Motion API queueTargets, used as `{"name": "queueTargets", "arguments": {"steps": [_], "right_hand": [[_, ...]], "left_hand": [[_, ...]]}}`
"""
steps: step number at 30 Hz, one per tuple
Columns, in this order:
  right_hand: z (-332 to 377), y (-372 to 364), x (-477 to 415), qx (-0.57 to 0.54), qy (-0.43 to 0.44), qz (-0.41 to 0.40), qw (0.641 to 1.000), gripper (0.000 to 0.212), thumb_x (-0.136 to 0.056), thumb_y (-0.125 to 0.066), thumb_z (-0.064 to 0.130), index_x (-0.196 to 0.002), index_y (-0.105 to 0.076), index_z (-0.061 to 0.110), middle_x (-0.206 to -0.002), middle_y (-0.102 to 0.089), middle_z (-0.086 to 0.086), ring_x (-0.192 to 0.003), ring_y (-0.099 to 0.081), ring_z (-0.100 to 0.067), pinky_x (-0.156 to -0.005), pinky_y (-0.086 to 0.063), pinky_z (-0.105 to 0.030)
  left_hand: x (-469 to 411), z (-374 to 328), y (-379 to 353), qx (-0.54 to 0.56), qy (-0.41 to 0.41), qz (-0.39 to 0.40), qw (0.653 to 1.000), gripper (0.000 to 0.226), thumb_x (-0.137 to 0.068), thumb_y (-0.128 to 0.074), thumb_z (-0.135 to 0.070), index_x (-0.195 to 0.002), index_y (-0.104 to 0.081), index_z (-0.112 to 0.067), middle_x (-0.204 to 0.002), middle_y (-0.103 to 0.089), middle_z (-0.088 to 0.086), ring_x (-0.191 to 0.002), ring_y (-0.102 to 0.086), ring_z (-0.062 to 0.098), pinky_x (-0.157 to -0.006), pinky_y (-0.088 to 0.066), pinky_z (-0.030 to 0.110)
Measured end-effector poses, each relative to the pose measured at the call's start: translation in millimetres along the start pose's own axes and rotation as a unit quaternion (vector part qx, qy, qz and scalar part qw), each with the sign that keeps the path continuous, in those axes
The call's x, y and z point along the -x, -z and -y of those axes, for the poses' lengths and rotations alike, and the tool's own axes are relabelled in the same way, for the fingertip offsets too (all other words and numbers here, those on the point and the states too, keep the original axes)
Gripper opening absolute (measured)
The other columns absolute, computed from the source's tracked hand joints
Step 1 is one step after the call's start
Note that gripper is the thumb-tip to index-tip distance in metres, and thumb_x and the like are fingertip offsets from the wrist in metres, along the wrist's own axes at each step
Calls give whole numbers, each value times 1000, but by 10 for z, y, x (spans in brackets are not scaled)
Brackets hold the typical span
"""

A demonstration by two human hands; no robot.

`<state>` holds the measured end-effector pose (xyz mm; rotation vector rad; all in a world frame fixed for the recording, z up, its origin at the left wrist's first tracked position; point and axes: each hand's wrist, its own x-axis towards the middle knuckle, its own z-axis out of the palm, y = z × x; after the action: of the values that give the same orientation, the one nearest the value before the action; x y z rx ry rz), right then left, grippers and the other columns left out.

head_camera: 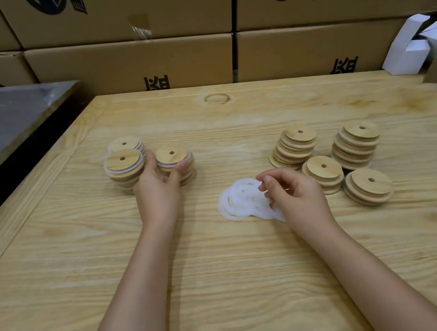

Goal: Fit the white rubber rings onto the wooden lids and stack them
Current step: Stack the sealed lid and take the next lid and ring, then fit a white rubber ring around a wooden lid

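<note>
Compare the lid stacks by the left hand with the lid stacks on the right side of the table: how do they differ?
The left stacks show white ring edges between the lids; the right stacks are bare wood. The left stacks number three, the right stacks four. The left hand grips one of the left stacks; no hand touches the right stacks. Both are round wooden lids with a centre hole.

Left hand (158, 194) grips lid (171, 158); right hand (296, 196) over rings (239, 201).
</note>
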<state>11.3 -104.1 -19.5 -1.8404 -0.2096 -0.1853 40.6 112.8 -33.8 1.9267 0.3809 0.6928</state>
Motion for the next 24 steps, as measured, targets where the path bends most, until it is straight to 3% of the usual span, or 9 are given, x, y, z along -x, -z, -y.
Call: {"name": "queueTargets", "arguments": {"steps": [2,4,6,8,11,15,19,22,24], "right_hand": [[11,43,-12,28,12,-32,999,21,-92,-56,15,-82,-66,32,-72,-66,19,-72,-59,-2,-65,-44,-12],[12,117,-43,114,51,-98,987,15,-90,-57,11,-90,-68,21,-81,-65,14,-82,-60,-11,-74,-44,-17],[-28,215,-92,248,87,-165,951,15,-88,-59,10,-100,-68,10,-93,-66,-1,-95,-57,-26,-86,-41,-34],[-107,314,-146,369,69,-205,904,29,-86,-61,16,-113,-63,6,-108,-65,-10,-106,-48,-35,-91,-32,-41],[-207,406,-183,482,0,-195,854,46,-85,-60,27,-126,-52,8,-127,-55,-13,-116,-36,-35,-92,-23,-43],[-297,403,-198,561,-23,-123,818,47,-88,-55,36,-125,-50,9,-128,-51,-15,-117,-36,-35,-92,-25,-44],[-312,377,-217,548,-29,-136,825,51,-85,-60,39,-124,-50,9,-123,-50,-17,-115,-36,-36,-90,-24,-44],[-292,358,-215,511,-13,-152,846,56,-79,-67,40,-122,-52,8,-118,-51,-18,-113,-38,-36,-90,-23,-44],[-251,344,-211,462,44,-172,869,56,-73,-73,36,-119,-56,8,-115,-52,-17,-108,-43,-37,-90,-29,-44]], "left_hand": [[0,11,-9,-22,-16,-11,1000,59,-87,-64,-35,-140,-43,-19,-49,-37,-6,-48,-36,9,-61,-35,29],[8,12,-15,-25,-18,-17,999,55,-89,-62,-32,-140,-45,-18,-48,-36,-7,-47,-37,6,-60,-35,25],[27,-6,-10,-27,-23,-26,999,52,-89,-62,-32,-138,-48,-21,-47,-35,-7,-45,-39,4,-57,-35,23],[56,-47,1,-32,-38,-39,998,49,-90,-62,-32,-137,-49,-24,-47,-35,-7,-46,-41,3,-55,-34,24],[122,-154,16,-40,-117,-50,991,43,-92,-59,-26,-134,-52,-21,-46,-35,-9,-46,-39,7,-59,-32,26],[252,-274,-39,-57,-239,-29,969,29,-95,-52,-21,-120,-63,-12,-50,-44,-6,-45,-35,11,-52,-32,25],[319,-274,-115,-79,-302,-7,950,21,-89,-57,-10,-104,-70,-5,-52,-43,-7,-51,-33,6,-49,-31,23],[320,-252,-131,-72,-280,16,957,21,-88,-56,-18,-97,-71,-7,-50,-42,-8,-49,-38,10,-49,-32,24],[319,-241,-137,-57,-249,41,966,21,-88,-56,-23,-94,-72,-10,-49,-48,-4,-53,-44,13,-51,-35,24]]}}
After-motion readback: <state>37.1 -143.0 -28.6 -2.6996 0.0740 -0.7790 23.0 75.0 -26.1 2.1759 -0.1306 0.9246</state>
